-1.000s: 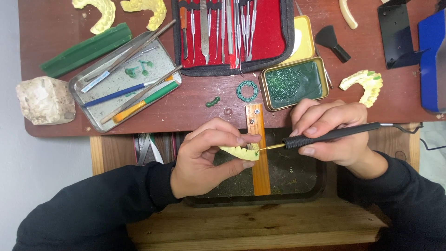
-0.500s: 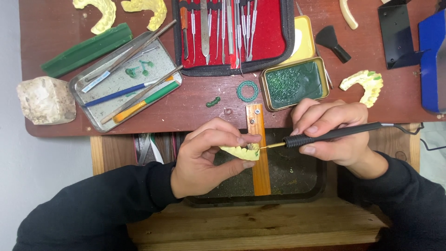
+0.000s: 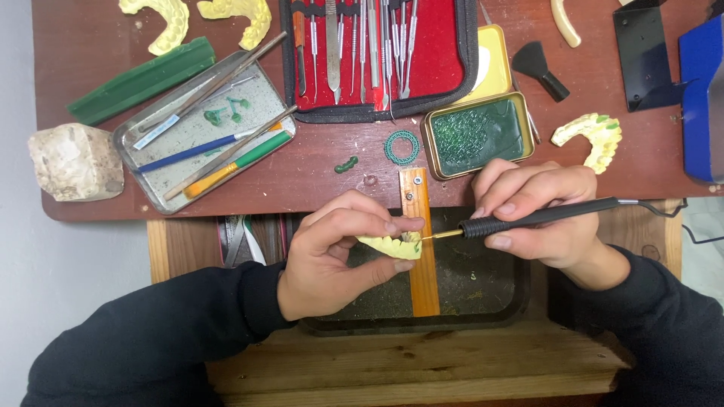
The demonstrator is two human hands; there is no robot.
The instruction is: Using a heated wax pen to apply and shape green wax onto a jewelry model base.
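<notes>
— Where's the cast?

— Dead centre, pinched in the left hand: thumb under, fingers over the top, grip clamped on it. It rests on the wooden peg, which sticks out toward six o'clock over the dark tray.

— And the tool?

— The wax pen lies nearly level, long axis running from three o'clock to nine, rising a touch toward its cord end. The right hand holds it like a pencil, grip closed round the ribbed collar. The metal tip points at nine and meets the cast's right end (contact or a hair short, I cannot tell).

— So the cast lies which way from the right hand?

— At nine o'clock, just beside it. The left hand is the nearer one, since it holds the piece; the right reaches it only through the tip.

— Farther out?

— On the bench, at twelve, a tin of green wax, with a green ring beside it. Above them, the red instrument case. At ten, a metal tray of pencils and tools, then a green block and a stone chunk. At two, a spare cast.
</notes>
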